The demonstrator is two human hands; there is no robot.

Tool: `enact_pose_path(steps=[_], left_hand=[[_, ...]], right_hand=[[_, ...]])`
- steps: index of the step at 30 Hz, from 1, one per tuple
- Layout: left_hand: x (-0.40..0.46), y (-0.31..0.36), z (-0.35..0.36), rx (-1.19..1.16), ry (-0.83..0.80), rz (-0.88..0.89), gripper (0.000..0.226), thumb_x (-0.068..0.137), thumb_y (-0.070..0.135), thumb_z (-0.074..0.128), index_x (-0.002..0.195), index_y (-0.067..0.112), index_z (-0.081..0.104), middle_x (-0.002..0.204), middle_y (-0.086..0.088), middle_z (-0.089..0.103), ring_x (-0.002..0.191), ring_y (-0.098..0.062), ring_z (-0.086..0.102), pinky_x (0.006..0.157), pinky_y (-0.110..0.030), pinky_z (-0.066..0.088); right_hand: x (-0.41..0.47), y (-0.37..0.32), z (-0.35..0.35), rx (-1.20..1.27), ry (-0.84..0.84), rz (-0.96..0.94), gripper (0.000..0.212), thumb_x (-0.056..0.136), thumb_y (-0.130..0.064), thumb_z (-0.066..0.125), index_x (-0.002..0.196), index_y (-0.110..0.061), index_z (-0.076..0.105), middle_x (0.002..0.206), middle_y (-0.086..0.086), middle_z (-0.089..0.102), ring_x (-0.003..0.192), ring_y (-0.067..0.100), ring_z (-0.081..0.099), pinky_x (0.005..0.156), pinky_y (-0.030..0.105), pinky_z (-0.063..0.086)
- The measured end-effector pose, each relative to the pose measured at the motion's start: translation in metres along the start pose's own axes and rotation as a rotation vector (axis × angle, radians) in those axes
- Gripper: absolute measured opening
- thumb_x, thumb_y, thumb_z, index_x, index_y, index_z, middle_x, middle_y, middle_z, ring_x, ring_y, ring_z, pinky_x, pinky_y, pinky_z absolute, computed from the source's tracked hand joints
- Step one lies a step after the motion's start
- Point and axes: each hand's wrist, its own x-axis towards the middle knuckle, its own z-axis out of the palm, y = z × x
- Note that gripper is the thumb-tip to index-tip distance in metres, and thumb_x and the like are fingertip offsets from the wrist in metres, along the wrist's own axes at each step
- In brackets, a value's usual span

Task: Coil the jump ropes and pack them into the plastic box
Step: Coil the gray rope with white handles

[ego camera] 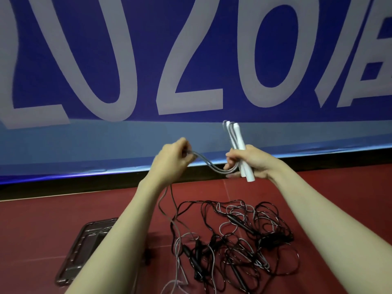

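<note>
My right hand grips two white jump rope handles held together, tips pointing up. Their grey rope sags in a doubled strand across to my left hand, which pinches it at chest height. From the left hand the grey rope hangs down to the floor. A tangled heap of black and grey jump ropes with black handles lies on the red floor below my hands. A clear plastic lid or box lies flat at the lower left, partly hidden by my left forearm.
A blue banner with large white characters stands along the wall just beyond my hands. Its base meets a black strip at the red floor. Bare floor extends to the right of the rope heap.
</note>
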Motion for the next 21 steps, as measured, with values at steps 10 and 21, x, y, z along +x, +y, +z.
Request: enact_pose_path(steps=[10,21], left_hand=[[-0.005,0.032,-0.008,-0.409,0.019,-0.036,0.030,0.099,0.045,0.043,0.123,0.036,0.059,0.081,0.018,0.059,0.066,0.011,0.054,0.067,-0.003,0.040],[-0.006,0.026,-0.004,-0.410,0.048,-0.021,0.031,0.101,0.028,0.045,0.074,0.014,0.049,0.064,-0.002,0.045,0.055,-0.007,0.035,0.051,-0.016,0.031]], right_hand=[[-0.014,-0.021,0.044,-0.456,-0.208,0.004,0.007,0.092,-0.007,0.056,0.089,-0.003,0.050,0.061,0.006,0.050,0.045,0.015,0.044,0.061,0.037,0.054],[-0.025,-0.036,0.055,-0.681,-0.145,-0.029,0.007,0.082,-0.007,0.052,0.076,-0.008,0.048,0.062,0.010,0.051,0.048,0.017,0.048,0.051,0.027,0.046]])
